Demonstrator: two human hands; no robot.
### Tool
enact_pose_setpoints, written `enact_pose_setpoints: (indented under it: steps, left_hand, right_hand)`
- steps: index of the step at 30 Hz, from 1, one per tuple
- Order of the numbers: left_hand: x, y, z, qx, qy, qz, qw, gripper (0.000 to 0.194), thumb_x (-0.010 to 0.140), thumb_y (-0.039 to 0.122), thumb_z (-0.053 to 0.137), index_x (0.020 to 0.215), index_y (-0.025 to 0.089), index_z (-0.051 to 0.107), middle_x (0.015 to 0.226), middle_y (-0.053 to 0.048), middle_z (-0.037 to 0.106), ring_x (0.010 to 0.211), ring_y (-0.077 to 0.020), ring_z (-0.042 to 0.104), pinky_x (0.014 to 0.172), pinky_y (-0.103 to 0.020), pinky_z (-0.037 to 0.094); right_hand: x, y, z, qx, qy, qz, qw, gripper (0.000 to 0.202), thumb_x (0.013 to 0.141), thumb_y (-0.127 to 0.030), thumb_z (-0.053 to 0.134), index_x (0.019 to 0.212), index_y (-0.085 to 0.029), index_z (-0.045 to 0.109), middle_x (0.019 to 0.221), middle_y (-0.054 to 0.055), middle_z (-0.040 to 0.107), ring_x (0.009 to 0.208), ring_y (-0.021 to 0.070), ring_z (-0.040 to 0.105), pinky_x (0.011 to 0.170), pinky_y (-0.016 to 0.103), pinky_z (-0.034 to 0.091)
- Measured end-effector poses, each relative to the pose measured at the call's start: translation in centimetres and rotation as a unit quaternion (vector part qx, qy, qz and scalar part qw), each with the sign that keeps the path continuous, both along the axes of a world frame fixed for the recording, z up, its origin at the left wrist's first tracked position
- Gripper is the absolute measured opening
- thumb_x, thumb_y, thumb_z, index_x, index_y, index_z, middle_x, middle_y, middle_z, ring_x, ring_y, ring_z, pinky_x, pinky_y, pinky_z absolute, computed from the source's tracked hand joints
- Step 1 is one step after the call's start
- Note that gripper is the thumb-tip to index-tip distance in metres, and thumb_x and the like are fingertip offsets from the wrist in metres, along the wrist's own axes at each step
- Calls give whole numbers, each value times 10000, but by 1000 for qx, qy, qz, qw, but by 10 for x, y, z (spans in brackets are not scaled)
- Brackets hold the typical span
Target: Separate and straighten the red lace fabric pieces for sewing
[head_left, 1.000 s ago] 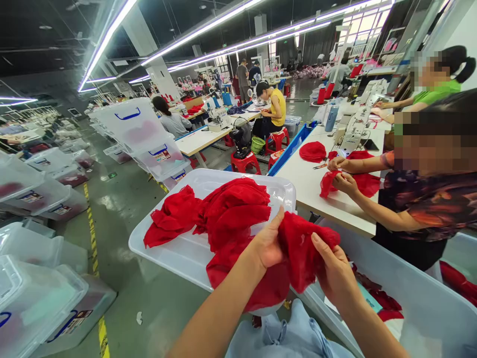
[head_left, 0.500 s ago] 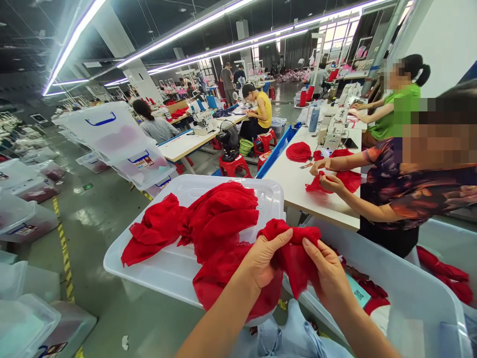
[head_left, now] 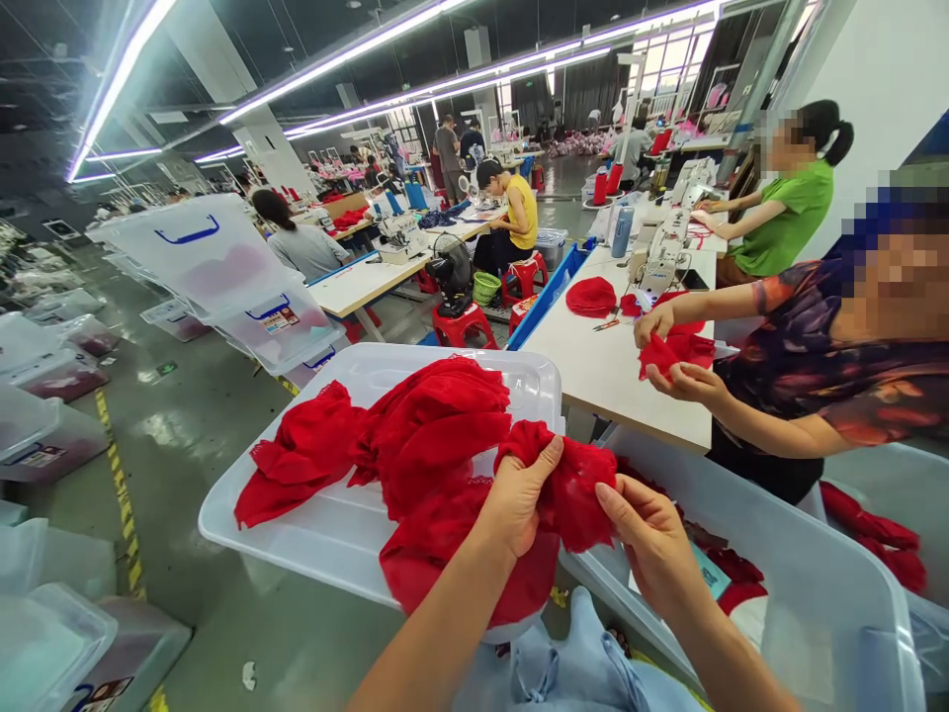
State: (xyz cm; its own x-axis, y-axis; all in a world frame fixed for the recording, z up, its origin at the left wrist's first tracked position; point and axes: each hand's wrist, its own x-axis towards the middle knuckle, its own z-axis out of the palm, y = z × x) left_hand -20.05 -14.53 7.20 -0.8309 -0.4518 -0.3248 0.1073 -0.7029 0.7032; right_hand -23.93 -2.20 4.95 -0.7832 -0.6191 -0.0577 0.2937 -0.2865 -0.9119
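Note:
A piece of thin red fabric (head_left: 574, 494) is stretched between my two hands in front of me. My left hand (head_left: 521, 489) is closed on its bunched left part, thumb on top. At the fabric's right edge, my right hand (head_left: 642, 519) pinches it between thumb and fingers. Under and beyond my left forearm, several heaps of red lace-edged fabric (head_left: 441, 430) lie on a translucent plastic lid (head_left: 326, 549). One heap hangs over the lid's near edge. What the cloth is sewn into cannot be made out.
At right, a co-worker handles red cloth at a white sewing table (head_left: 615, 371) with a sewing machine (head_left: 659, 257). Below stands an open plastic bin (head_left: 837, 554) holding red pieces and a light-blue card (head_left: 710, 572). Stacked boxes (head_left: 200, 247) stand left, with floor tape (head_left: 123, 494) alongside.
My right hand has moved slightly down and drawn the red fabric out flatter; my left hand keeps its hold. The co-worker's hands have moved right with their cloth.

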Motion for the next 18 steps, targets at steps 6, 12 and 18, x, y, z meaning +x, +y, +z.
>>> enact_pose_setpoints:
  steps: [6,12,18]
  left_hand:
    - [-1,3,2,-37,6,40,999,373,537,337,885,744,167,625,703,22,665,640,-112,610,660,-234,507]
    - [-6,5,-1,-37,0,48,998,409,551,414,866,755,179,600,653,35,625,596,-114,588,646,-249,497]
    - [-22,8,-8,11,-5,65,998,552,374,451,910,620,186,493,476,94,491,416,-64,443,483,-217,405]
  right_hand:
    - [5,-8,-3,-35,-23,-3,999,362,711,-530,752,628,-199,633,553,-26,480,522,113,354,506,237,364]
    - [9,-9,-4,-2,30,8,1000,235,792,-448,691,749,-219,657,658,-5,565,550,135,407,561,278,388]
    - [23,-9,-6,79,322,-25,943,450,896,-356,532,527,-209,322,522,-51,284,488,100,261,457,259,219]
